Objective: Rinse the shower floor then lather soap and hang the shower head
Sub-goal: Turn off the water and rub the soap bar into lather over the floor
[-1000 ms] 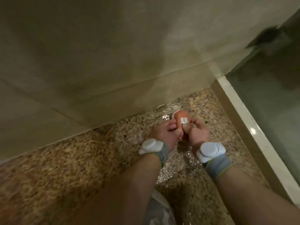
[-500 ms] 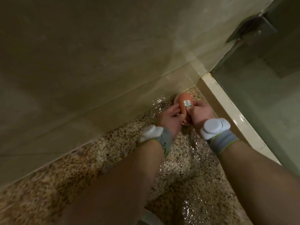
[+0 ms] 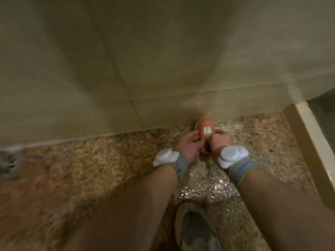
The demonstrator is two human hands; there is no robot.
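Both hands out in front, low over the wet speckled shower floor [image 3: 90, 178], near the foot of the beige tiled wall [image 3: 126, 60]. Left hand [image 3: 188, 145] curled against the left side of an orange soap bottle [image 3: 204, 129], fingers bent around it. Right hand [image 3: 220, 142] closed on its right side, thumb laid up the white barcode label [image 3: 207, 130]. Bottle apparently tipped away from the camera, though blur makes that uncertain. White pods on grey wristbands [image 3: 241, 169] at both wrists. Grey shoe [image 3: 197, 227] below, drain [image 3: 7, 163] far left, pale curb [image 3: 311, 142] right.
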